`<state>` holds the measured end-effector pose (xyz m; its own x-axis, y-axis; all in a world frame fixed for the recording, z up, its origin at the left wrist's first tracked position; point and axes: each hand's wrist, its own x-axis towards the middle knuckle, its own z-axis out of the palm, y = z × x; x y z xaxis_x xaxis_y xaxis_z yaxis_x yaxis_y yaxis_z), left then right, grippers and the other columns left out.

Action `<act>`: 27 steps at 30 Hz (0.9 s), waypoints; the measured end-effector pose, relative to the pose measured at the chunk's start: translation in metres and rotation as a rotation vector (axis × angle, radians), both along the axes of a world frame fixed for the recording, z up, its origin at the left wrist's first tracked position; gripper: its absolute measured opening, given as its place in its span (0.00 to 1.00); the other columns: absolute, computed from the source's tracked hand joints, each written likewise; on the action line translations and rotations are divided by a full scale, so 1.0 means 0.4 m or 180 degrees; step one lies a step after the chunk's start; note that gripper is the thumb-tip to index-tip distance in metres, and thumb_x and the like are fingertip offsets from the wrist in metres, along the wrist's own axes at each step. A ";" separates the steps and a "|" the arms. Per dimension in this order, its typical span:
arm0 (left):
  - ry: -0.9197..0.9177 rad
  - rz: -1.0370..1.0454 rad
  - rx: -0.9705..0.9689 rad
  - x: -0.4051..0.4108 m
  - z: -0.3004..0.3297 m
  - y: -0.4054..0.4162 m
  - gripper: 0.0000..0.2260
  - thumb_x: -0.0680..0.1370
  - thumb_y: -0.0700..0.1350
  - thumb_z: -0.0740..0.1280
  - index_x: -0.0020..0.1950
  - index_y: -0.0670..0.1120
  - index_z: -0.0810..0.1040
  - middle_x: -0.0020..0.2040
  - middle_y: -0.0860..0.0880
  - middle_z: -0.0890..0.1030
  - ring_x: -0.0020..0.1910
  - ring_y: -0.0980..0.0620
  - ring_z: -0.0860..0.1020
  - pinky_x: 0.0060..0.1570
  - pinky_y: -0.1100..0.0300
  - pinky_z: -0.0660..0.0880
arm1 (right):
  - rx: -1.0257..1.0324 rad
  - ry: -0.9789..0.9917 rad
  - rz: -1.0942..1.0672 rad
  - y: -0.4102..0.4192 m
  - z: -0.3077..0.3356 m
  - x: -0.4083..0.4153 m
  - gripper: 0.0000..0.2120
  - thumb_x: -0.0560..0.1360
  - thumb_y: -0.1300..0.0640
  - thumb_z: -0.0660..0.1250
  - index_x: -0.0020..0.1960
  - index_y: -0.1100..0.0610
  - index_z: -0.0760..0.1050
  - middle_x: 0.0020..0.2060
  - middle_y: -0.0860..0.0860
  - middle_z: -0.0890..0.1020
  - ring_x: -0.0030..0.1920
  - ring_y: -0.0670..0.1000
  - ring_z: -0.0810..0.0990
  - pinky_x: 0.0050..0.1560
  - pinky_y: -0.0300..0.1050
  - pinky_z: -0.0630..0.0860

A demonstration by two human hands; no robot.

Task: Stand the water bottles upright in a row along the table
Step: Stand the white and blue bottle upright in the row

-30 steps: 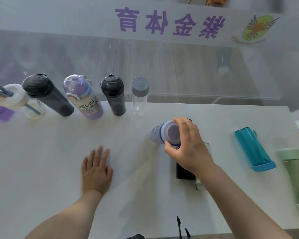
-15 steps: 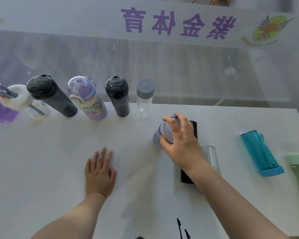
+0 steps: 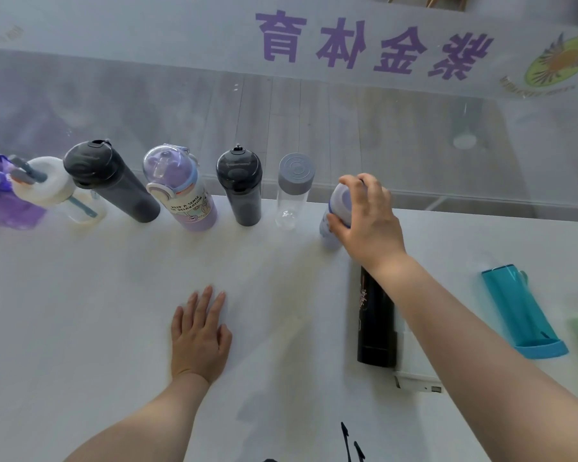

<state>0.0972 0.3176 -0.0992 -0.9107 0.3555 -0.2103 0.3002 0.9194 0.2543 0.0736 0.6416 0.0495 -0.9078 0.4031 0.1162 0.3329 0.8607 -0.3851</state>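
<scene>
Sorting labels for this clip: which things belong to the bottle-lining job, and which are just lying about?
Job: right hand gripping pale bottle; clear bottle; black bottle and teal bottle, both lying down.

Lying about: white box; left hand flat on table.

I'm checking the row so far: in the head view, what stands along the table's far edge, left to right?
White jug → dark grey bottle → lilac bottle → black bottle → clear bottle → pale bottle gripped by the right hand.
</scene>
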 end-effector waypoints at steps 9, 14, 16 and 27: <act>0.0009 -0.0025 0.0002 -0.002 0.000 0.000 0.27 0.74 0.51 0.53 0.73 0.52 0.65 0.75 0.48 0.64 0.75 0.46 0.61 0.73 0.45 0.54 | -0.0099 -0.0052 0.0078 0.034 0.004 -0.082 0.27 0.75 0.51 0.68 0.71 0.53 0.65 0.69 0.56 0.64 0.64 0.62 0.64 0.54 0.55 0.74; 0.0017 -0.0022 -0.0006 -0.001 0.001 0.000 0.27 0.73 0.51 0.53 0.73 0.52 0.65 0.75 0.48 0.64 0.74 0.46 0.61 0.73 0.46 0.52 | -0.0124 -0.0102 0.0106 0.035 0.007 -0.086 0.27 0.75 0.52 0.67 0.71 0.54 0.64 0.69 0.56 0.64 0.64 0.63 0.63 0.57 0.56 0.73; 0.0005 -0.0018 -0.0012 -0.001 0.002 0.000 0.27 0.73 0.51 0.53 0.73 0.52 0.65 0.76 0.49 0.64 0.75 0.46 0.61 0.73 0.46 0.52 | -0.0115 -0.0156 0.0136 0.039 0.009 -0.082 0.27 0.75 0.52 0.66 0.71 0.54 0.63 0.70 0.56 0.63 0.64 0.63 0.63 0.58 0.56 0.72; -0.0011 0.0007 -0.0025 0.002 0.015 0.008 0.28 0.73 0.52 0.51 0.74 0.51 0.65 0.76 0.49 0.63 0.75 0.46 0.60 0.74 0.44 0.53 | -0.0439 0.0394 0.0171 0.070 0.033 0.006 0.25 0.77 0.49 0.65 0.71 0.55 0.66 0.71 0.55 0.67 0.70 0.56 0.63 0.69 0.48 0.62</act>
